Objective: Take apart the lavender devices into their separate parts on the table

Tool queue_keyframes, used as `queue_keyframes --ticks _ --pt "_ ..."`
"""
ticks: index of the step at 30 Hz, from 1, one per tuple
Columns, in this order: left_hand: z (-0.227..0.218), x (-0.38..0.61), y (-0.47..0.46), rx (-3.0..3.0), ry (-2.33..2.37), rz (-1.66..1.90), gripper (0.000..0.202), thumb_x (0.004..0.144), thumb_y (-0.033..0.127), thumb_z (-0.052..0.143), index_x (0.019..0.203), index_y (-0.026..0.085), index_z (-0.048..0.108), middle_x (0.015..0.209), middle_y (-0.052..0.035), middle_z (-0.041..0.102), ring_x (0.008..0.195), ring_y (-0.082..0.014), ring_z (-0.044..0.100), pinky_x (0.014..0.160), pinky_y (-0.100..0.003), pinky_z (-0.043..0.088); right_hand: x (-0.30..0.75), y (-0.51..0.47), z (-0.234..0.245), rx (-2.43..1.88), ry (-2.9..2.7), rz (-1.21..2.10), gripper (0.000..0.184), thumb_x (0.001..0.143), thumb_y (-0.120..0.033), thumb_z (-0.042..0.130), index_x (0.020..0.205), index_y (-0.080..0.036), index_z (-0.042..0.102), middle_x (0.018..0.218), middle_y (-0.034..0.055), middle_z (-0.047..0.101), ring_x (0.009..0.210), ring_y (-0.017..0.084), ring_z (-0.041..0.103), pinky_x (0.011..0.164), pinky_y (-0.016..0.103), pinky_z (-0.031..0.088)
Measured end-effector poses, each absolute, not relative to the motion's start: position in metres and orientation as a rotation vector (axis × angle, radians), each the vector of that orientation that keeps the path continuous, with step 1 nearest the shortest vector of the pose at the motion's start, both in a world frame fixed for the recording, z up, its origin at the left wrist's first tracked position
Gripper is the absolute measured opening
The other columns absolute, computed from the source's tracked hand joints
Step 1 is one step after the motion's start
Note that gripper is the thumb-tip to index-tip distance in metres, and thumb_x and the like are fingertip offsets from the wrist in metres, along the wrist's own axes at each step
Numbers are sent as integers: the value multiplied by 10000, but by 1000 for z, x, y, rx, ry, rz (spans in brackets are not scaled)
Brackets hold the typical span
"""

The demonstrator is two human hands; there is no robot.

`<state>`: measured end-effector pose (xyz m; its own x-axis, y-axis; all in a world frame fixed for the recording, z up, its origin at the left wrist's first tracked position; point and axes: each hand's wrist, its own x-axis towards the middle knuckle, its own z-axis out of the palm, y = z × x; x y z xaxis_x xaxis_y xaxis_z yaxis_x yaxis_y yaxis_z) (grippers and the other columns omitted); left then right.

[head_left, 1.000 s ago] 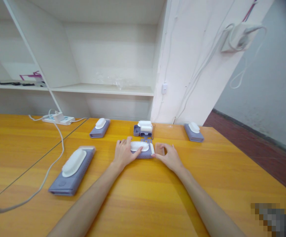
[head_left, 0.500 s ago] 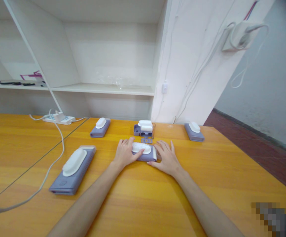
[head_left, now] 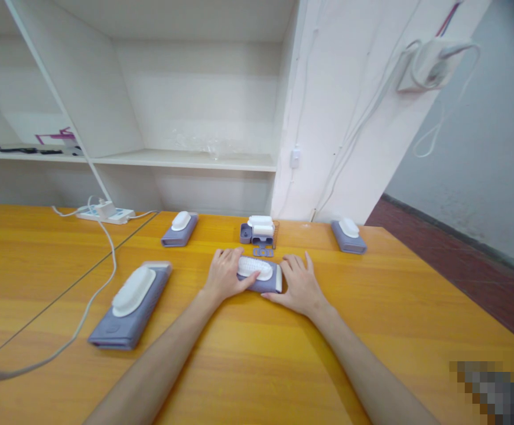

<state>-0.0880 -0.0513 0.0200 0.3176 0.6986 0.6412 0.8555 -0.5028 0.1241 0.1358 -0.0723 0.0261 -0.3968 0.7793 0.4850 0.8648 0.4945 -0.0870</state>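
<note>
A grey-purple case (head_left: 257,285) lies crosswise on the wooden table in front of me, with a white oval brush (head_left: 256,268) on top, bristles up. My left hand (head_left: 227,274) grips the case's left end, its thumb reaching over the front edge against the brush. Around the pale right end is my right hand (head_left: 299,283), thumb along the front edge and fingertips by the rear corner. Part of the left end is hidden under my left fingers. Just behind the case stands a small grey holder (head_left: 262,241) with white rolls, beside a flat grey cut-out piece (head_left: 263,252).
Similar cases with white tops lie at near left (head_left: 126,324), back left (head_left: 179,236) and back right (head_left: 350,243). A power strip (head_left: 106,213) sits at the back left, its cable (head_left: 100,289) running forward over the table (head_left: 257,366). White shelving (head_left: 186,159) rises behind.
The brownish translucent bit that showed between my right fingers and the case's right end is no longer visible. The case has shifted slightly toward me. My left hand keeps its hold.
</note>
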Motion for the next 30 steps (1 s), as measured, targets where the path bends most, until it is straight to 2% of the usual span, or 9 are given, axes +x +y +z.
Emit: queue_keyframes --ticks 22,30 --pt "23 -86 -52 -2350 -1418 -913 464 771 584 475 990 176 495 861 -104 618 823 -265 577 768 -396 403 134 -73 27 -1343 -2241 -198 625 563 -749 608 893 -221 554 1011 83 595 991 290 490 1019 545 212" --pt "22 -86 -53 -2370 -1428 -936 470 777 597 476 992 180 479 864 -94 623 822 -260 588 775 -388 408 135 -73 30 -1352 -2297 -266 617 588 -760 574 877 -215 558 996 104 584 988 306 495 1048 578 153"
